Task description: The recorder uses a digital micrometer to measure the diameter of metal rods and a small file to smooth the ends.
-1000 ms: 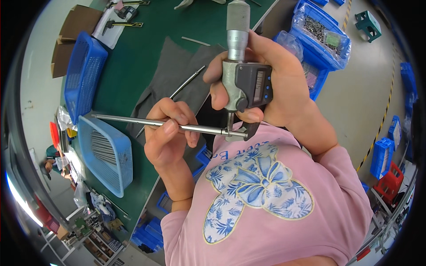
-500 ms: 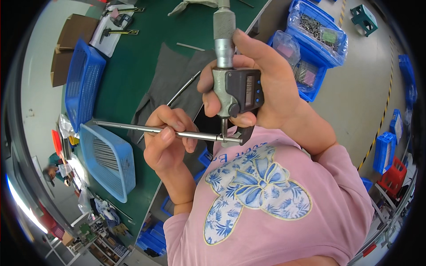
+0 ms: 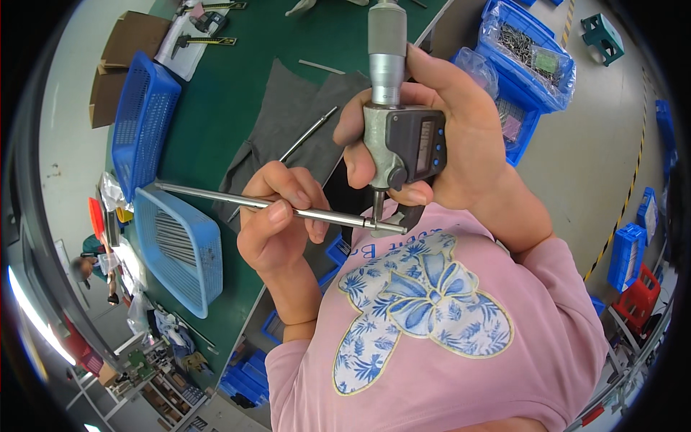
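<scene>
A digital micrometer [image 3: 389,140] with a knurled metal thimble and a small display is gripped by my right hand [image 3: 461,133]. Its thumb lies beside the thimble, and its fingers wrap round the frame. Pinched in my left hand [image 3: 277,216] is a slim metal rod [image 3: 327,215], slanting down to the right. The rod's right end, near a groove, sits between the micrometer's jaws below the display; whether both jaws touch it I cannot tell. Beyond my left hand a second metal rod [image 3: 308,134] lies on a grey cloth [image 3: 270,108].
On the green table [image 3: 216,122], a light blue basket [image 3: 214,268] holds several rods, beside a darker blue basket [image 3: 147,119]. Calipers [image 3: 205,41] lie at the far left near a cardboard box [image 3: 129,43]. Blue bins [image 3: 529,119] with metal parts stand right of the table.
Both hands, the micrometer and the rod appear slightly farther right, while the surroundings have also shifted a little. The rod tilts slightly more, its end still between the jaws.
</scene>
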{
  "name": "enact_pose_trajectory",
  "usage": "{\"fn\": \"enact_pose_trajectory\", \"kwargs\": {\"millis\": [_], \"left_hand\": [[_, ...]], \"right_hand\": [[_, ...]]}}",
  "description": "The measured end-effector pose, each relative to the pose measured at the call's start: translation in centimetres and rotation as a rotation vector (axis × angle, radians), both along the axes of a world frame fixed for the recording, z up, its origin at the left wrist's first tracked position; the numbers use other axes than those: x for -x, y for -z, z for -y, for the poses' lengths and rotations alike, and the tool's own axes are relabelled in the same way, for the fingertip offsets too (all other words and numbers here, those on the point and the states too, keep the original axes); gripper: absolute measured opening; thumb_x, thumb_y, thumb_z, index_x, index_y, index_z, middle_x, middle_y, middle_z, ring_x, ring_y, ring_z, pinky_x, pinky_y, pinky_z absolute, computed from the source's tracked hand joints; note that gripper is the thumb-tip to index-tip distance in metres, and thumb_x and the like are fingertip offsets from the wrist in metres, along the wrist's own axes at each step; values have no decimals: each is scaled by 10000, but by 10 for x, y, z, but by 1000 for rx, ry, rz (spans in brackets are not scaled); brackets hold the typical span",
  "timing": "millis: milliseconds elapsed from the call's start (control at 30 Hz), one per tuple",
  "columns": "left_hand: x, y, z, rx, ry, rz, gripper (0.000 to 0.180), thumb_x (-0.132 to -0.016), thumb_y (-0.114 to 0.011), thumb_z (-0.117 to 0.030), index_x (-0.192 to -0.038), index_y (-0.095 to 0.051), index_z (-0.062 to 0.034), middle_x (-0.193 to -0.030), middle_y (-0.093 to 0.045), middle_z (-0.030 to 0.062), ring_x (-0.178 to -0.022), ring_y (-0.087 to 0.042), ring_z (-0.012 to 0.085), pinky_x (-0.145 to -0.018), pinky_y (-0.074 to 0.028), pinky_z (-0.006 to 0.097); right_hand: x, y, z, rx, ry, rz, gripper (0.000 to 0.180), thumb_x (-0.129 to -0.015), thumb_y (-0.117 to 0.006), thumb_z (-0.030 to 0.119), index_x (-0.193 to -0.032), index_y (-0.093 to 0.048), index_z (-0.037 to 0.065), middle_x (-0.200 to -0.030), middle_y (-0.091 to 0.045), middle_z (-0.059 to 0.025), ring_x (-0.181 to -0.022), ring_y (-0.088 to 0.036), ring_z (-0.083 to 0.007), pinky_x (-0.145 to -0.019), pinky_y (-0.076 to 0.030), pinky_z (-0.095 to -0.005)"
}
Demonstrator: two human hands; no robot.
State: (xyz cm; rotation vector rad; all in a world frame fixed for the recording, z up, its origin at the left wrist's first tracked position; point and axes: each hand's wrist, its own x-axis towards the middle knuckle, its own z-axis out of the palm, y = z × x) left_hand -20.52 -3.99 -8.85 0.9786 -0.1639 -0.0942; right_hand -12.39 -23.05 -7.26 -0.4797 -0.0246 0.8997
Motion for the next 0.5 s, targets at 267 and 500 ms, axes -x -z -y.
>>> {"fn": "enact_pose_trajectory", "kwargs": {"millis": [267, 500], "left_hand": [[-4, 3, 1, 11, 25, 7, 208, -804, -541, -187, -815, -495, 15, -639, -510, 152, -464, -485, 171, -439, -418, 270], [-9, 1, -5, 10, -21, 12, 210, -803, -547, -191, -815, -504, 14, -652, -521, 155, -469, -494, 173, -455, -419, 263]], "right_hand": [[-6, 12, 0, -94, -54, 38, 725, -885, -332, 586, -915, -587, -92, -745, -626, -246, -354, -488, -173, -324, -409, -216], [-12, -3, -4, 60, -46, -11, 687, -904, -331, 544, -910, -585, -93, -698, -612, -238, -352, -470, -192, -313, -386, -228]]}}
